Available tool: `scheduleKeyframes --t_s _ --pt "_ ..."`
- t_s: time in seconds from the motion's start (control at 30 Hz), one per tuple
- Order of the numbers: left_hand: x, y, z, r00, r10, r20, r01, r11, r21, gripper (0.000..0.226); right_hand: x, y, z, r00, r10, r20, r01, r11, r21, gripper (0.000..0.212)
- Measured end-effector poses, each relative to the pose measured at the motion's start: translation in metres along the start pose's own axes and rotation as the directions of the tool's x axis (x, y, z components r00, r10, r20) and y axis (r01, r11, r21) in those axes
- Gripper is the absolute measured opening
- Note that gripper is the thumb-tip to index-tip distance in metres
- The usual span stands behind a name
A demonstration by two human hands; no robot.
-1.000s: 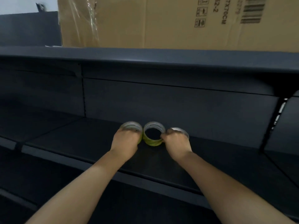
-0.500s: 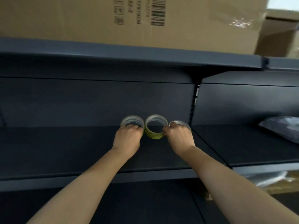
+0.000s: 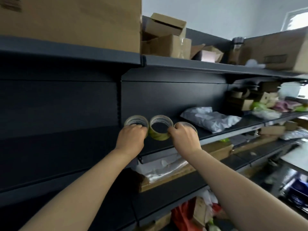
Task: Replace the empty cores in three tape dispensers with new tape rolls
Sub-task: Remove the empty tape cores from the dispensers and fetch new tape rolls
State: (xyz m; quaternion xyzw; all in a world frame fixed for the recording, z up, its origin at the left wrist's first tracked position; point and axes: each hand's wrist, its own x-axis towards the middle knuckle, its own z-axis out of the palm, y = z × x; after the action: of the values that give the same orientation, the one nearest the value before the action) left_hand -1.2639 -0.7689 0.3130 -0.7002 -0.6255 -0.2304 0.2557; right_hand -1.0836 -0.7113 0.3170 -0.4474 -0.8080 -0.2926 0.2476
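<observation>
Three tape rolls (image 3: pixel 157 137) in left hand (image 3: pixel 131 137) and right hand (image 3: pixel 184 138) before dark shelving (image 3: pixel 66 104)

No legible text found. The large cardboard box (image 3: pixel 70 22) on the top shelf (image 3: pixel 75 54) carries dark printed lines at its upper left corner, blurred beyond reading. The far-right cardboard box (image 3: pixel 280 47) bears a framed printed panel on its face, also unreadable. The left tape roll (image 3: pixel 136 119) and middle tape roll (image 3: pixel 161 121) each show a band of print round the inner core, too small to make out. The right tape roll (image 3: pixel 188 125) shows no readable marking.
</observation>
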Motion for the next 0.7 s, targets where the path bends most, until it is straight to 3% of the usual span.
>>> scheduleKeyframes --t_s 0.13,0.33,0.5,0.7 --pt "0.026 0.081 0.02 0.999 0.032 0.014 -0.031 0.997 -0.07 0.02 -0.04 0.079 0.001 0.995 0.056 0.077 -0.05 0.996 -0.079 0.015" --pt "0.053 0.183 0.047 0.992 0.129 -0.004 -0.128 0.982 -0.14 0.014 -0.095 0.174 -0.004 0.974 0.191 0.123 -0.173 0.974 -0.144 0.027" --pt "0.073 0.253 0.066 0.974 0.215 -0.064 -0.225 0.941 -0.253 0.016 -0.135 0.239 -0.006 0.941 0.285 0.184 -0.267 0.957 -0.116 0.008" --pt "0.106 0.324 0.087 0.955 0.292 -0.054 -0.292 0.89 -0.35 0.018 -0.168 0.305 0.0 0.872 0.431 0.23 -0.419 0.902 -0.104 0.017"
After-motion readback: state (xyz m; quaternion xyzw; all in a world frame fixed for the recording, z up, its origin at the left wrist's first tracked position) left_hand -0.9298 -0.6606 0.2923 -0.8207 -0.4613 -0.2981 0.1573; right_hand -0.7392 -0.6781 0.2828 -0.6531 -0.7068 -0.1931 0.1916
